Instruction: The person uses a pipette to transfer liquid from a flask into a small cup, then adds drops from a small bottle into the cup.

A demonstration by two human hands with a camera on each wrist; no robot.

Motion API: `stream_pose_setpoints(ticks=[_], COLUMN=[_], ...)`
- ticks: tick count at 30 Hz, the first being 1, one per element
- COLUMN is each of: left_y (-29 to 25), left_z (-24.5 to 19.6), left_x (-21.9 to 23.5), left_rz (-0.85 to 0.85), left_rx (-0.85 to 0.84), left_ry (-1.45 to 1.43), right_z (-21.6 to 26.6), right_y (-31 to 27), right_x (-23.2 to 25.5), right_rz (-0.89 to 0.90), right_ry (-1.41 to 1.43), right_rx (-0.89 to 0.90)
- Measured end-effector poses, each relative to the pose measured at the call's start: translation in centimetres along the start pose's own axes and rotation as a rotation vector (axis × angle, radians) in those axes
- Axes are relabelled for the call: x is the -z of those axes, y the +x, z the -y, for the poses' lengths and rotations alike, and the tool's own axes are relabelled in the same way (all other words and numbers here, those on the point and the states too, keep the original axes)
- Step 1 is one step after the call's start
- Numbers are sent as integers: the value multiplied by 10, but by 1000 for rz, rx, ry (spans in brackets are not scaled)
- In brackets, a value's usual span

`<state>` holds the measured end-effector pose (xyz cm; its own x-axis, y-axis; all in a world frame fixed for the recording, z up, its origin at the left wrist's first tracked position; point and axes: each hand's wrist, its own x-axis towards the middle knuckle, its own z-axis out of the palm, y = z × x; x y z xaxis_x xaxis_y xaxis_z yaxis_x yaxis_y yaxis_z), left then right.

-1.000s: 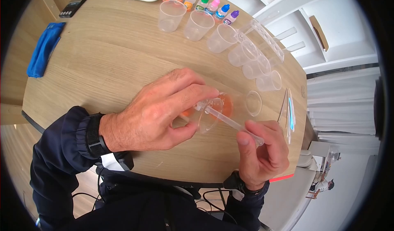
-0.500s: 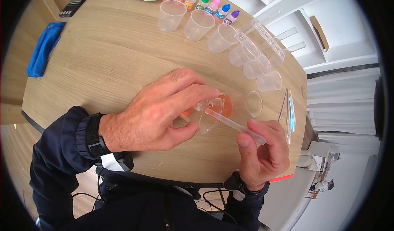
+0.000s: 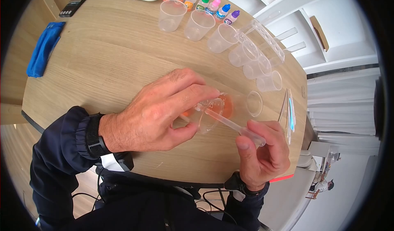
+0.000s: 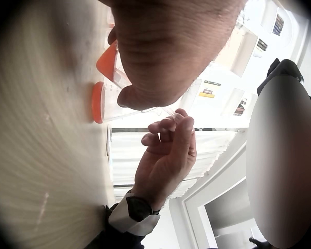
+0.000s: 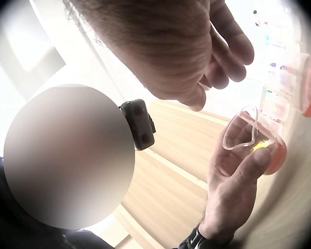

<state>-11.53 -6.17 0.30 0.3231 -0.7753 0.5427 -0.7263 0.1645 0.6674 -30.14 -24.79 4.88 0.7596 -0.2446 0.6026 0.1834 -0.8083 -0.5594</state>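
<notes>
My left hand (image 3: 164, 108) grips a clear plastic cup (image 3: 211, 112) tilted on its side, with orange liquid (image 3: 227, 105) pooled at its bottom. My right hand (image 3: 262, 153) pinches the bulb of a clear plastic pipette (image 3: 234, 126), whose tip reaches into the cup's mouth. In the right wrist view the left hand (image 5: 233, 187) holds the tilted cup (image 5: 254, 137), and a second orange-bottomed cup (image 5: 306, 83) stands beyond it. The left wrist view shows the right hand (image 4: 166, 155) and the orange cup bottoms (image 4: 106, 78) on the table.
An empty clear cup (image 3: 254, 103) stands just right of the tilted one. More clear cups (image 3: 199, 25) curve along the back, with coloured dropper bottles (image 3: 201, 2) and a tube rack (image 3: 266, 40). Spare pipettes (image 3: 289, 112) lie near the right edge, a blue cloth (image 3: 43, 48) at left.
Almost nothing differs: both hands hold their places, with the right hand's grip on the pipette bulb shifting very slightly.
</notes>
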Motion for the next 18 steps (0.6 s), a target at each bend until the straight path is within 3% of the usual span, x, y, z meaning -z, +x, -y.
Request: stream_pose_setpoints(ticks=[5, 11, 18], left_y=[0, 0, 1], left_z=[0, 2, 2], left_x=[0, 0, -1], left_rz=[2, -23, -15], left_rx=[0, -13, 4], left_ry=[0, 19, 0], right_z=[0, -9, -23], right_y=[-5, -9, -3], right_x=[1, 45, 66], right_rz=[-50, -394, -556], right_ry=[39, 180, 75], right_rx=[-49, -62, -89])
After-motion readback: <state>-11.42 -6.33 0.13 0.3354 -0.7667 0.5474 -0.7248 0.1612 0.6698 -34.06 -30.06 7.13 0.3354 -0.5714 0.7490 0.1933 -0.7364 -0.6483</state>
